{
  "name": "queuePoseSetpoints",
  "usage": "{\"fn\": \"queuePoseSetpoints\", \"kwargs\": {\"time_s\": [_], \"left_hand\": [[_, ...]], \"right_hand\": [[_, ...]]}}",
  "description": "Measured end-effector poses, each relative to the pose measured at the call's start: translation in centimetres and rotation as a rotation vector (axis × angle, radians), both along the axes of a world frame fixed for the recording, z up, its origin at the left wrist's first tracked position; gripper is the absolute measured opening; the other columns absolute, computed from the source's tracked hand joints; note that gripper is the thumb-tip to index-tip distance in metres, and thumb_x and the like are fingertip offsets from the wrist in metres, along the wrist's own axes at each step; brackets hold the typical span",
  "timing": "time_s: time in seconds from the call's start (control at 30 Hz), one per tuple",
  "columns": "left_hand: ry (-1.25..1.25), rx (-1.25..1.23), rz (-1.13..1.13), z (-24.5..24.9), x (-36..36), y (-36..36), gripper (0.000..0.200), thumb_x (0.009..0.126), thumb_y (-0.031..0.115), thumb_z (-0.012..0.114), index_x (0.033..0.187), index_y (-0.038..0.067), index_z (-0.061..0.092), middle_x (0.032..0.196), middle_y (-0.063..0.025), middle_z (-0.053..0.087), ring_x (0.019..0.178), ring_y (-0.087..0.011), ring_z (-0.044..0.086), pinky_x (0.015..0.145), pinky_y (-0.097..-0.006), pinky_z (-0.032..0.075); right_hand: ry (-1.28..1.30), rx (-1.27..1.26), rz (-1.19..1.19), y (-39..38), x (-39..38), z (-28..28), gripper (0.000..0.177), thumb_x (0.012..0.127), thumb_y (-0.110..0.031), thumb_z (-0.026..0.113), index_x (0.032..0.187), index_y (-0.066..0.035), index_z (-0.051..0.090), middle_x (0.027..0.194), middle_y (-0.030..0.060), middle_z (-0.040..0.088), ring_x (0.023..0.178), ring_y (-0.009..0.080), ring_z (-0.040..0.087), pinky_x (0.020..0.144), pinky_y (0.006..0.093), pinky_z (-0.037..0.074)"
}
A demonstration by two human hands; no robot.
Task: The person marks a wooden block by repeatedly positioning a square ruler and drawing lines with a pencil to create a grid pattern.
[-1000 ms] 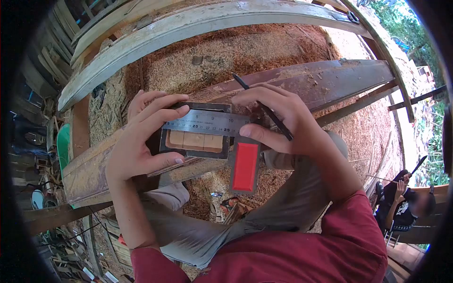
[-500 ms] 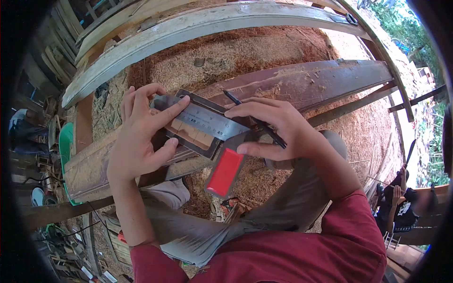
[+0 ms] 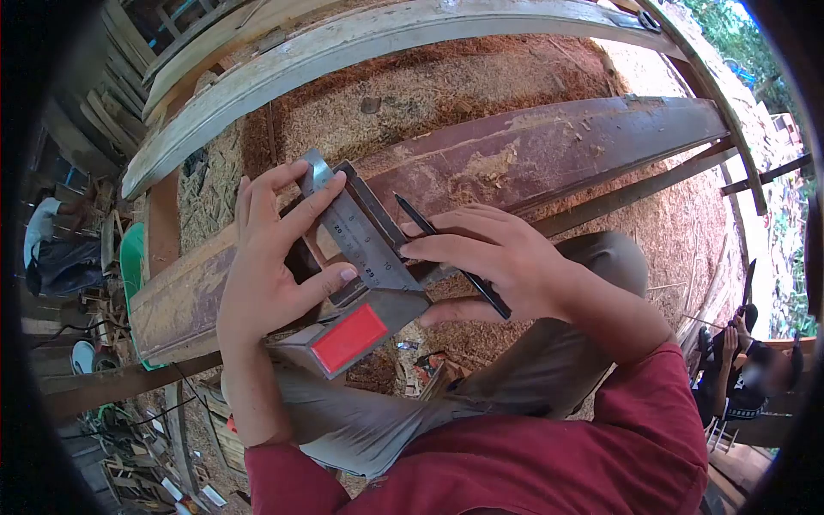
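Across the near edge of a reddish plank point(image 3: 549, 146), set askew: steel try square point(image 3: 356, 232), pressed down by the left hand point(image 3: 270, 275), fingers extended flat; right hand point(image 3: 498, 266) closed around a black pencil point(image 3: 416, 215), thumb steadying the red stock point(image 3: 352, 336). Likely best done thus: seat stock tight against the plank's edge, square up the blade, hold firm before marking.

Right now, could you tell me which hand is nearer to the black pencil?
Right. The right hand holds the pencil between its fingers; the left hand holds the square's steel blade, beside the pencil without touching it.
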State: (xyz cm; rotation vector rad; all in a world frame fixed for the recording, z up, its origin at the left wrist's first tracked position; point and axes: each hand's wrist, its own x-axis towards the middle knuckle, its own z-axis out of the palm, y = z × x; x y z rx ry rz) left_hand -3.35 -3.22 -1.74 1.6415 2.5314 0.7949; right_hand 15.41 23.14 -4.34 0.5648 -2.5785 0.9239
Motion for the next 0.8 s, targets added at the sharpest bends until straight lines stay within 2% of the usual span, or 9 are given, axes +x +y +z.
{"fn": "queuePoseSetpoints", "kwargs": {"time_s": [0.03,0.13,0.23,0.33,0.53,0.73,0.8], "left_hand": [[-0.023,0.033,0.007,-0.3,0.0,0.0,0.092,0.076,0.056,0.090,0.158,0.021,0.069,0.156,-0.0181,0.053,0.149,-0.0454,0.047,0.132,-0.0615,0.025],[0.003,0.042,0.035,-0.7,0.1,-0.1,0.099,0.071,0.048,0.092,0.160,0.015,0.064,0.155,-0.0175,0.055,0.149,-0.0426,0.046,0.129,-0.0584,0.029],[-0.079,0.187,0.053,-2.1,-0.3,-0.2,0.103,0.068,0.045,0.095,0.157,0.008,0.057,0.154,-0.0169,0.057,0.149,-0.0405,0.047,0.130,-0.0564,0.030],[-0.190,0.237,0.077,-2.9,-0.3,-0.1,0.100,0.069,0.043,0.095,0.152,0.005,0.053,0.156,-0.0183,0.057,0.149,-0.0409,0.049,0.129,-0.0547,0.033],[-0.098,0.214,0.005,-2.6,-0.8,0.2,0.096,0.071,0.044,0.096,0.149,0.006,0.056,0.159,-0.0221,0.054,0.148,-0.0422,0.053,0.124,-0.0541,0.041],[-0.157,0.208,-0.001,-1.8,-0.2,0.6,0.085,0.075,0.034,0.097,0.145,0.002,0.061,0.161,-0.0223,0.052,0.147,-0.0411,0.056,0.122,-0.0510,0.047],[-0.184,0.211,0.002,-1.8,0.0,0.6,0.083,0.076,0.032,0.097,0.145,0.002,0.061,0.163,-0.0214,0.051,0.147,-0.0404,0.057,0.122,-0.0500,0.048]], "right_hand": [[-0.003,-0.001,-0.007,0.0,0.0,-0.1,0.081,0.079,-0.040,0.101,0.147,-0.011,0.069,0.142,0.0127,0.072,0.122,0.0378,0.074,0.103,0.0497,0.060],[-0.015,-0.063,-0.025,-0.3,0.1,-0.3,0.069,0.090,-0.046,0.091,0.146,-0.013,0.066,0.139,0.0203,0.068,0.127,0.0434,0.069,0.108,0.0522,0.057],[0.006,-0.089,-0.007,-0.5,-0.2,0.2,0.070,0.091,-0.045,0.090,0.148,-0.015,0.065,0.145,0.0214,0.066,0.131,0.0444,0.067,0.110,0.0523,0.056],[0.072,-0.006,0.056,-0.4,-0.9,-0.1,0.071,0.091,-0.045,0.090,0.151,-0.017,0.064,0.150,0.0222,0.065,0.136,0.0446,0.066,0.113,0.0527,0.055],[-0.007,-0.034,0.042,-0.8,-0.8,-0.4,0.068,0.091,-0.045,0.090,0.149,-0.017,0.067,0.150,0.0215,0.065,0.134,0.0447,0.068,0.112,0.0529,0.057],[0.005,-0.090,0.058,-0.5,-0.8,-0.5,0.063,0.089,-0.036,0.094,0.143,-0.015,0.069,0.149,0.0215,0.066,0.126,0.0441,0.072,0.104,0.0509,0.062],[-0.041,-0.084,0.055,-0.3,-0.5,-0.1,0.066,0.084,-0.029,0.099,0.142,-0.012,0.070,0.157,0.0190,0.064,0.133,0.0426,0.071,0.107,0.0493,0.062]]}}
